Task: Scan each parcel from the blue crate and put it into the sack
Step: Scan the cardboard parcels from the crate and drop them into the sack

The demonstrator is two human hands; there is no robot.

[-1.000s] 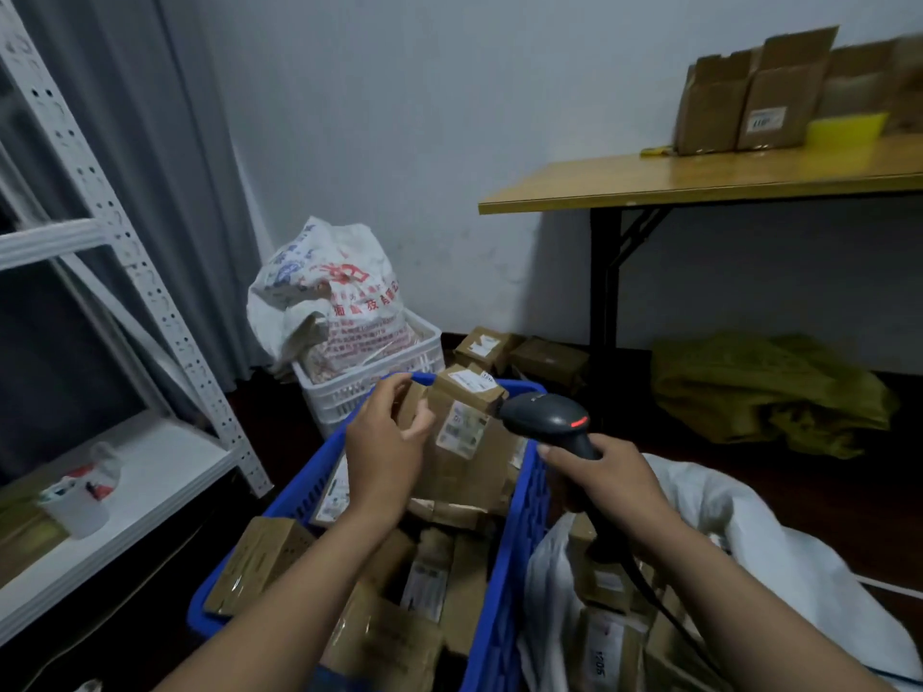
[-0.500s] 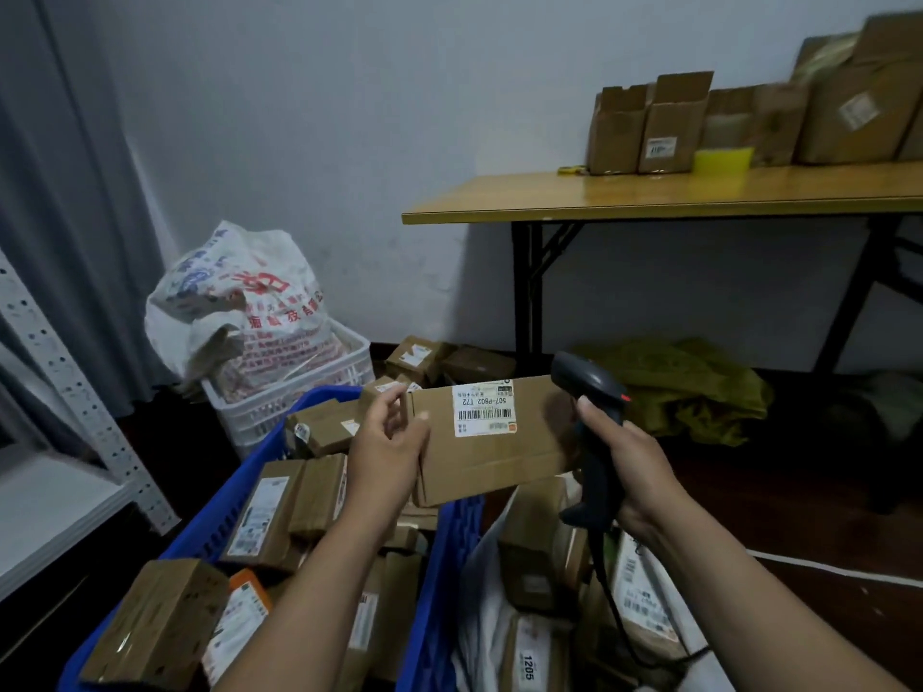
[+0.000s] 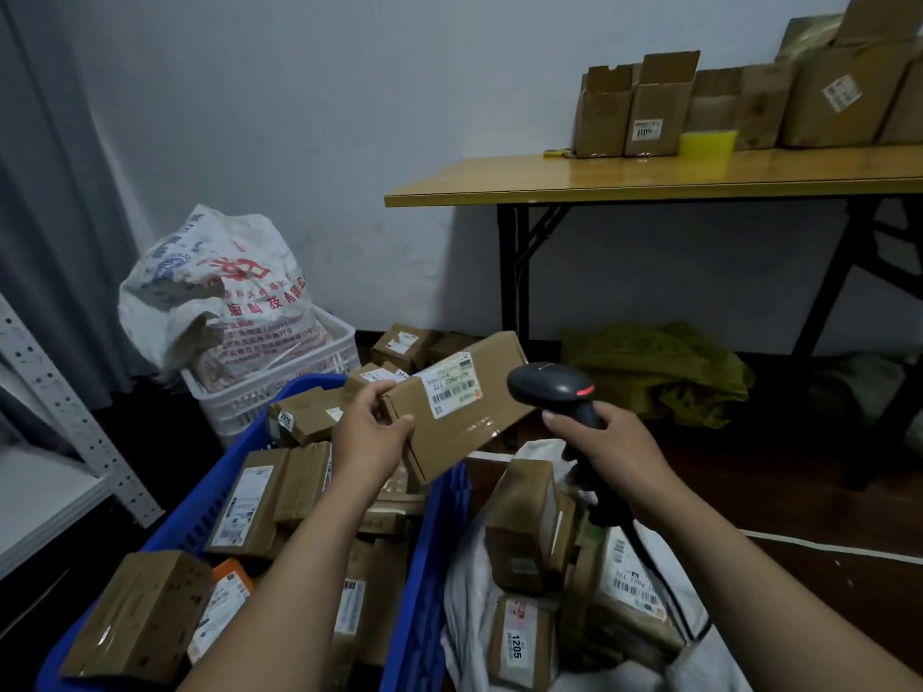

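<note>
Head view: left hand [image 3: 372, 437] is clamped on a brown parcel [image 3: 464, 407], right hand [image 3: 612, 452] wrapped around the scanner [image 3: 552, 389] just beside its label. Several parcels already lie in the white sack [image 3: 464, 591] below the right hand; many remain in the blue crate [image 3: 424, 556] beneath the left. One sacked parcel reads "1205".

Below the fingers [image 3: 394, 424] the sack [image 3: 467, 591] mouth is open; stacked parcels [image 3: 524, 526] and the scanner cable [image 3: 649, 556] narrow it.

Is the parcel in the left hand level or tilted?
Tilted. The parcel rises toward its far right corner, gripped at its near end by the left hand.
</note>
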